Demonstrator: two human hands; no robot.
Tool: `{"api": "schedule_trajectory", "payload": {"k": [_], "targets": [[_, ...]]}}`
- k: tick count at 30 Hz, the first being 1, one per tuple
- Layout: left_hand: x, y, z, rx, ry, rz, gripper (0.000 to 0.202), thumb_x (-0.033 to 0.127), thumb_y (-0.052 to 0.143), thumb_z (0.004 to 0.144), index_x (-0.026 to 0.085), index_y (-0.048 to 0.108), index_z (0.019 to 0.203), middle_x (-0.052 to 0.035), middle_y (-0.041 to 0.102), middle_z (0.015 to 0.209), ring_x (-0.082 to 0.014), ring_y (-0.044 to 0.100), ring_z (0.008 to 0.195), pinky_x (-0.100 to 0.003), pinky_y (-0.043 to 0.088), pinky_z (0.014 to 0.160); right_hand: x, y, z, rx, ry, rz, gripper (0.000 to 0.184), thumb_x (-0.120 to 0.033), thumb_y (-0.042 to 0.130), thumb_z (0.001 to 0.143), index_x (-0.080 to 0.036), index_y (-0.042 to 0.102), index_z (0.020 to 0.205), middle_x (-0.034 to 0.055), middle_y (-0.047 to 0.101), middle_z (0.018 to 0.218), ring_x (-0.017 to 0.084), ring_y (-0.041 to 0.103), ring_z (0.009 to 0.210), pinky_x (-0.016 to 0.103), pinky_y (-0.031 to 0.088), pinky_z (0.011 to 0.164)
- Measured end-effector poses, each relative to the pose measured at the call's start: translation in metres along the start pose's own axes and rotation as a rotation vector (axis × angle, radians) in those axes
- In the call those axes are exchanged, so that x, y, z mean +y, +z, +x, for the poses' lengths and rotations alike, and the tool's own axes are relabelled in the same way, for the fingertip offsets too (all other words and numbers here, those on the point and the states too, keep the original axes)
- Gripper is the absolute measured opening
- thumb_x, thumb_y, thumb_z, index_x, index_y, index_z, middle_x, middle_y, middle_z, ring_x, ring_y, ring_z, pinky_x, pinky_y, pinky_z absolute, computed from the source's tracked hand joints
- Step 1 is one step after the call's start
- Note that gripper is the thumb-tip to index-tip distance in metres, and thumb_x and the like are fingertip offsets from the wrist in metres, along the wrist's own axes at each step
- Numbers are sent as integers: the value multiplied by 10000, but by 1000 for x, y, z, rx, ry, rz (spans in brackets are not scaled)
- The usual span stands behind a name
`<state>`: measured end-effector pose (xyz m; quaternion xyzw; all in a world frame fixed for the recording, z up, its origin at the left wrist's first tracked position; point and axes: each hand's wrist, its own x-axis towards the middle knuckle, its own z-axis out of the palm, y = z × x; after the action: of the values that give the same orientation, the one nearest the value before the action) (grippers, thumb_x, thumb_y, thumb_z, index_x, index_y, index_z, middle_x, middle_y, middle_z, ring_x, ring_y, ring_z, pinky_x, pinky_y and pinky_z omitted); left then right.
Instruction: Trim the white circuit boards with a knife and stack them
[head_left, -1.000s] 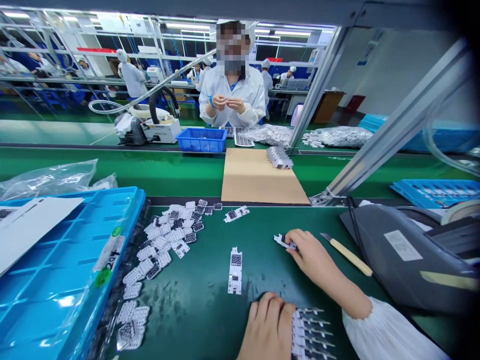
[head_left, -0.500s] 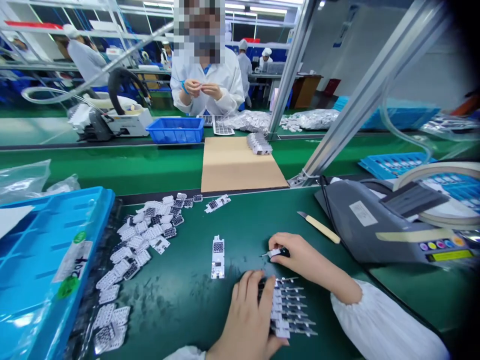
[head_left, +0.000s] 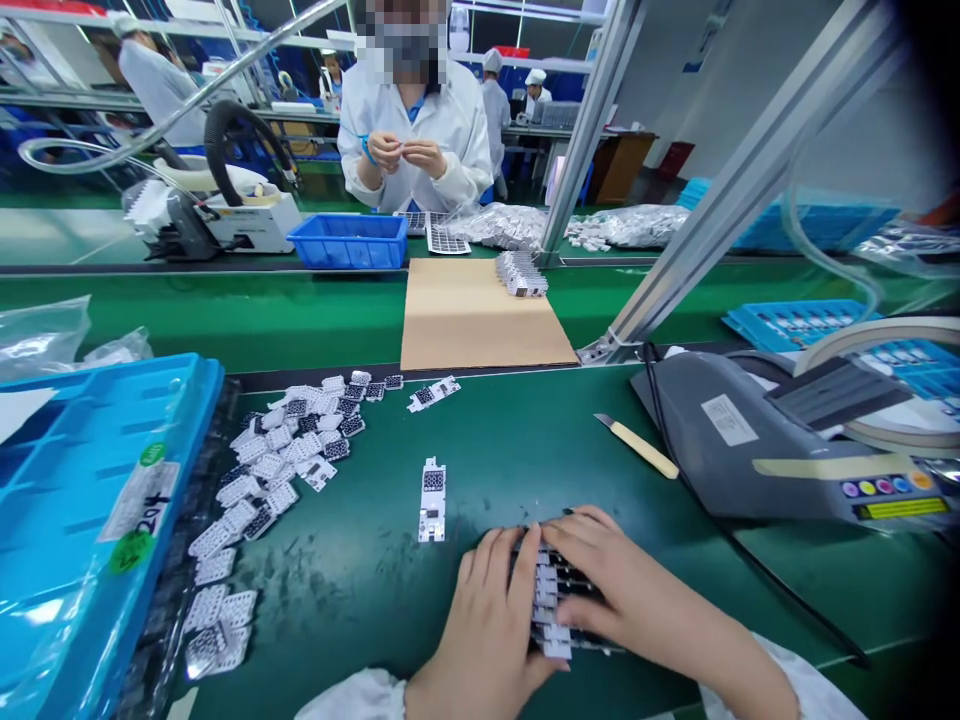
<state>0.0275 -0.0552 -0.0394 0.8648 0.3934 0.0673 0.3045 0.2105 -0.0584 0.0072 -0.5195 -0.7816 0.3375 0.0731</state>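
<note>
A row of small circuit boards (head_left: 551,597), set closely side by side, lies on the green bench between my hands. My left hand (head_left: 491,610) is wrapped along the row's left side, thumb at the near end. From the right, my right hand (head_left: 607,580) closes over the far end and right side, its fingers covering part of the boards. Left of the hands, a single white circuit board (head_left: 433,502) with a black dotted patch lies flat. Another such board (head_left: 433,394) lies at an angle farther back.
Many small white and black pieces (head_left: 289,435) are heaped at the left, beside a blue tray (head_left: 105,560). A cream-handled knife (head_left: 641,448) lies at the right, near a grey machine (head_left: 720,430). Cardboard (head_left: 480,320) lies beyond the bench edge. A co-worker (head_left: 416,130) sits opposite.
My right hand has brought its small board to the row and now grips the row's far end and right side. My left hand stays around the row. The camera view has tilted slightly down.
</note>
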Motion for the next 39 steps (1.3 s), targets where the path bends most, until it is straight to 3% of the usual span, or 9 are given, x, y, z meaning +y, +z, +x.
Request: {"api": "schedule_trajectory", "payload": {"k": [2,4,10,15,21,24,29,34,39], "targets": [[1,0,1,-4,-8,-6,981,303,764,622,133,230,1427,-196,433,1353,-365,373,1262,-553,350,1003,2,1,-6,-72,-50,-84,845,-568,653,695,-154,353,1369,150,499,1269,307,448,1194,572,191,1082],[1,0,1,-2,-22,-5,990,300,759,624,143,214,1435,-193,427,1359,-362,369,1264,-551,343,1003,3,6,-9,-73,-85,-186,972,-565,718,608,-134,325,1385,176,483,1284,353,426,1206,617,203,1060],[2,-3,-1,-40,-2,-24,1029,358,779,600,179,208,1438,-197,386,1390,-381,344,1280,-587,328,995,4,18,-5,75,-98,-351,702,-307,698,685,-170,411,1310,136,541,1194,308,497,1108,600,307,1012],[-1,-2,-3,-10,91,22,1078,460,752,620,184,125,1452,-205,294,1457,-374,280,1328,-574,327,1003,7,19,-9,83,-106,-378,694,-214,613,701,-156,358,1344,147,505,1265,295,473,1146,570,296,1026],[-8,12,-3,186,232,253,881,577,448,831,100,56,1459,-241,312,1443,-373,276,1337,-531,338,971,10,31,-15,126,-129,-437,851,-321,607,698,-100,215,1420,210,402,1374,338,387,1247,588,262,1033],[-9,14,-4,215,249,302,868,583,412,844,101,38,1462,-208,263,1476,-349,199,1371,-515,270,1030,12,40,-12,165,-135,-480,897,-373,641,674,-65,234,1410,229,399,1373,371,368,1256,611,282,1006],[-5,8,-5,184,244,301,879,567,425,845,126,-17,1463,-223,242,1479,-393,223,1352,-558,291,995,10,49,-10,265,-156,-535,754,-256,564,717,-75,285,1393,209,401,1379,353,324,1292,576,326,989],[-2,6,-6,226,278,349,882,625,376,835,117,25,1464,-241,226,1477,-396,182,1364,-559,295,993,10,47,-15,215,-184,-528,799,-311,546,727,-80,223,1420,192,354,1410,354,256,1317,612,252,1019],[-2,9,-6,278,263,394,900,671,359,811,118,81,1463,-222,188,1495,-376,119,1383,-544,248,1027,16,55,-14,262,-196,-526,795,-216,513,726,-96,178,1437,172,446,1331,328,360,1238,583,276,1011]]}}
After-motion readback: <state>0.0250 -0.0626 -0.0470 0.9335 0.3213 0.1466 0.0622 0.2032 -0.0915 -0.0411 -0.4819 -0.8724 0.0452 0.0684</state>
